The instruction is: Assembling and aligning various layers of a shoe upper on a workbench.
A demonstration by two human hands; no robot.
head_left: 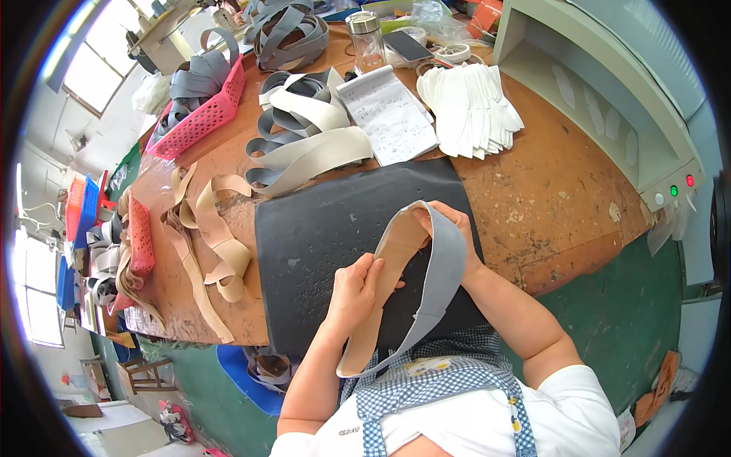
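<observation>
Both left hand (353, 288) and right hand (460, 230), curled, grip a looped grey strip (442, 278).

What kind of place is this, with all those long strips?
Probably a small workshop: there's a worn worktable, tan strips lying on it, and a pink basket holding grey strips.

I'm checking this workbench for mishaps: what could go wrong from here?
The grey-and-tan band, held by the left hand and right hand, dips low in front of the checked apron and might catch on it.
The tan strips overlap and reach near the front edge of the table, so a brush could tangle them or drag them off.
The glass bottle stands close to the phone; a knock might topple it that way.
</observation>
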